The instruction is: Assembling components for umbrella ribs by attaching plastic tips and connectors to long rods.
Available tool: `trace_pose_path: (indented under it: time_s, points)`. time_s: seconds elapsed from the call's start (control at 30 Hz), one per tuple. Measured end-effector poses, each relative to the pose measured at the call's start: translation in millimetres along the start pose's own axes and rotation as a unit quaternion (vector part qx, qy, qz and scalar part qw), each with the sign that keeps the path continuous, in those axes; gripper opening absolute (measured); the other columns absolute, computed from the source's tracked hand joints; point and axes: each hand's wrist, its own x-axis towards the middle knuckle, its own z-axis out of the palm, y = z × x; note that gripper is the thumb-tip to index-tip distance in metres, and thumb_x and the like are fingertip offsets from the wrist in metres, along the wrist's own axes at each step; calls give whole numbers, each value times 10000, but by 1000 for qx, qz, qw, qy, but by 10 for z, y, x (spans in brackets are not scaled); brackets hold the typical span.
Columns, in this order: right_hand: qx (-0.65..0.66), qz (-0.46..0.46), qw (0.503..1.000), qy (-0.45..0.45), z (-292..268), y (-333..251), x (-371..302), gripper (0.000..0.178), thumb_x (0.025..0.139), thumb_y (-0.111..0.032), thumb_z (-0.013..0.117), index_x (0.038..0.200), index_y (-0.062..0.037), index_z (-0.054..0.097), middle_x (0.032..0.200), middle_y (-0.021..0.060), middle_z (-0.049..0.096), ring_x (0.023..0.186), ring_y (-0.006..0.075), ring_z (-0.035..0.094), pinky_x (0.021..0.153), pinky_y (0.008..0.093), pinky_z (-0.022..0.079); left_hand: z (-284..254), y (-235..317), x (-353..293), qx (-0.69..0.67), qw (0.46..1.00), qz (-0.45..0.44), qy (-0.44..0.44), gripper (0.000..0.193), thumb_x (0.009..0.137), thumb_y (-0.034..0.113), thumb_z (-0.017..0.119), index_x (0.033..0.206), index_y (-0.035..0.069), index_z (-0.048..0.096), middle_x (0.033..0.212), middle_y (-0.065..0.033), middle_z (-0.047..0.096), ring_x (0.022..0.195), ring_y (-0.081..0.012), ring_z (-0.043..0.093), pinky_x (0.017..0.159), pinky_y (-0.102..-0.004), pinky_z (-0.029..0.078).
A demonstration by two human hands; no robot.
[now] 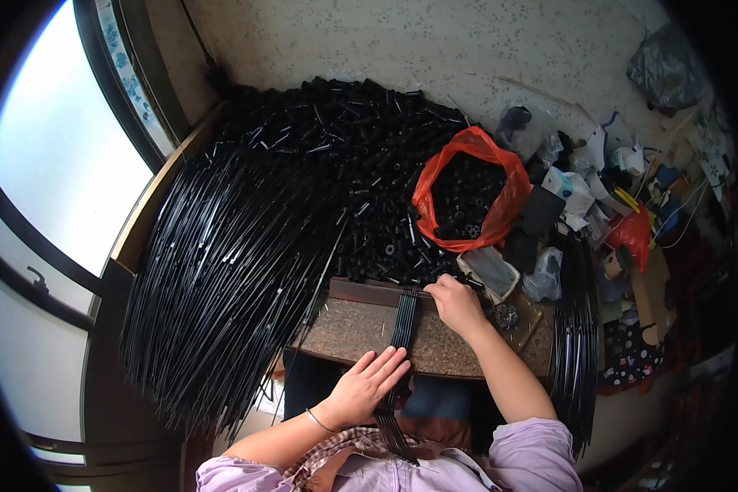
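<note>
A flat row of thin black rods [403, 321] runs from the dark bar [361, 292] on the board toward my body. My left hand [371, 379] lies over this row at the board's front edge, fingers stretched out and pressing flat on it. At the bar's right end, beside the tops of the rods, my right hand [454, 303] is closed in a pinch. What its fingertips hold is too small to make out. The speckled brown board [344, 328] lies under the rods.
Long black rods [221, 271] form a big heap at left. Short black tubular parts [344, 123] are piled behind the bar. An open red plastic bag [512, 160] holds small black pieces. A clear-lidded box [490, 271], more rods [576, 344] and clutter stand at right.
</note>
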Motion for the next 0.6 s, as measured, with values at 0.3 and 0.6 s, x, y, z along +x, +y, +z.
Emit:
trace_pose_path:
  time_s: [0.3,0.6]
  points:
    - [-9,15,999,-42,40,-50,149,87,791,-76,577,863,-55,621,820,121,575,748,341,593,642,408,483,-3,-8,11,6,1000,8,-1,911,656,376,652,1388,27,237,1456,-175,202,1350,-291,210,1062,-430,208]
    - [-144,-172,974,30,-306,269,4,158,700,-89,622,857,-70,610,805,44,536,798,240,525,700,357,429,76,-26,-23,-13,999,3,36,888,642,282,646,1390,32,237,1456,-167,212,1350,-279,217,1064,-425,211]
